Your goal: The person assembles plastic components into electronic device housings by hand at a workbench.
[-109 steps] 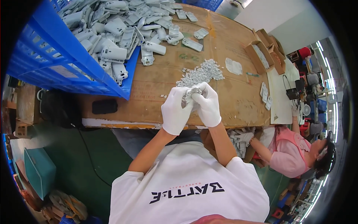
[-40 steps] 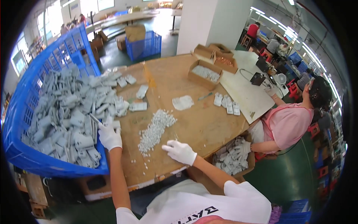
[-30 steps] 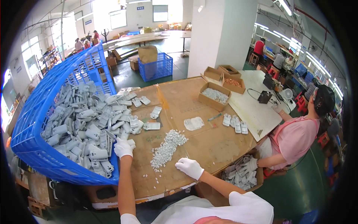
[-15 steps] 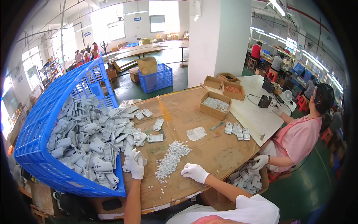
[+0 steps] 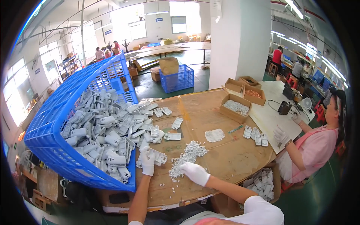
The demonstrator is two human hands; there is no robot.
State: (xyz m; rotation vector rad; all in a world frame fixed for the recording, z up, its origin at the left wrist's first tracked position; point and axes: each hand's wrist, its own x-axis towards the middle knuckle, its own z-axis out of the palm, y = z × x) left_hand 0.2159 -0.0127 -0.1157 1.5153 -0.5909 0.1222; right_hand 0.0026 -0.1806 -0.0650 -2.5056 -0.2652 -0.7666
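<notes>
My left hand point(image 5: 147, 163), in a white glove, is closed on a light grey plastic housing point(image 5: 160, 157) beside the crate's open side. My right hand point(image 5: 195, 173), also gloved in white, has its fingertips drawn together at the near edge of a heap of small pale parts point(image 5: 193, 150). Whatever those fingertips hold is too small to make out. A tilted blue plastic crate point(image 5: 45, 137) at the left spills many similar grey housings point(image 5: 108, 131) onto the cardboard-covered table point(image 5: 221, 168). Two loose housings point(image 5: 173, 136) point(image 5: 177, 123) lie beyond the heap.
Small cardboard boxes of parts point(image 5: 235, 108) stand at the far right, near a teal tool point(image 5: 235, 129) and a group of housings point(image 5: 256, 136). A co-worker in pink point(image 5: 318, 146) sits at the right, above a box of housings point(image 5: 262, 183). A white pillar point(image 5: 240, 41) rises behind.
My right hand has moved left onto the heap's near edge. A housing now shows in my left hand. The co-worker's nearer hand has risen from the box. The whole view has shifted.
</notes>
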